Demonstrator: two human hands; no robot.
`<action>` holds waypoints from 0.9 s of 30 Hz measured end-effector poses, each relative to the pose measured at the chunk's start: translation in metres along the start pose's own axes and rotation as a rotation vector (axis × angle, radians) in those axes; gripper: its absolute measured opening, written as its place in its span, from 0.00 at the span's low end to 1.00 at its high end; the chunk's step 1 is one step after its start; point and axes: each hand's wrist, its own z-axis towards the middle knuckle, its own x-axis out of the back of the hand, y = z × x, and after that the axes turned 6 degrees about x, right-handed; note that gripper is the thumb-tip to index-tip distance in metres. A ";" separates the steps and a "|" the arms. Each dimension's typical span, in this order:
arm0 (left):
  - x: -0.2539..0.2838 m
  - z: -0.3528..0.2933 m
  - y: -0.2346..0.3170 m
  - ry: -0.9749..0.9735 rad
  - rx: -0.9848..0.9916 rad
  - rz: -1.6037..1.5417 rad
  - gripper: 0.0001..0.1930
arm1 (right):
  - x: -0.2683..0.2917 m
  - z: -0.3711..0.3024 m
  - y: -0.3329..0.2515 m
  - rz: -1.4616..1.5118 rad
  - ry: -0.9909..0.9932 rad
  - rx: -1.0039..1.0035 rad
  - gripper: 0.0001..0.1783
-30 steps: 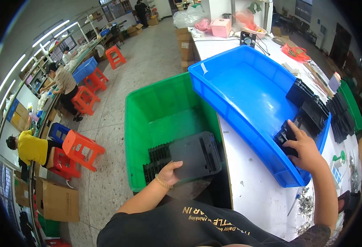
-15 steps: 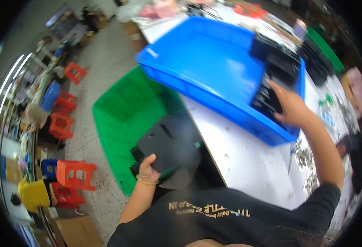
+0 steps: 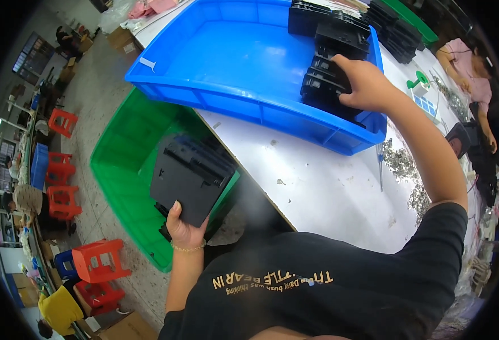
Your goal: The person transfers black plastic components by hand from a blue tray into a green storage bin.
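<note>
A flat, squarish black plastic housing (image 3: 184, 184), its broad face smooth and matte, its far edge ridged and slotted, tilts in your left hand (image 3: 186, 229) above the open green bin (image 3: 113, 170). Your left thumb presses flat on the smooth face, the hand clamped on the near edge with the other fingers mostly hidden beneath. Across the white surface (image 3: 329, 192), your right hand (image 3: 366, 85) reaches into the right end of the blue tray (image 3: 232, 51), touching a row of glossy, ribbed black parts (image 3: 320, 82). Thumb and forefinger are spread apart there; whether they grip cannot be told, with the remaining fingers out of sight. Your two hands are well apart. More black parts (image 3: 394, 34) stand beyond the tray, near a green spool (image 3: 418, 84).
</note>
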 end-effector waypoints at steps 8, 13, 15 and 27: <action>-0.030 0.003 0.001 0.125 0.012 0.400 0.23 | 0.056 -0.022 0.011 0.308 0.401 0.121 0.38; -0.059 0.016 -0.014 -0.023 0.167 0.529 0.23 | 0.082 -0.053 -0.026 0.792 0.262 0.071 0.45; -0.052 0.009 -0.018 -0.013 0.259 0.622 0.23 | 0.055 -0.033 -0.057 1.028 0.095 0.162 0.44; -0.044 -0.003 -0.070 -0.267 0.749 0.184 0.26 | -0.003 -0.059 -0.123 1.117 -0.627 0.214 0.40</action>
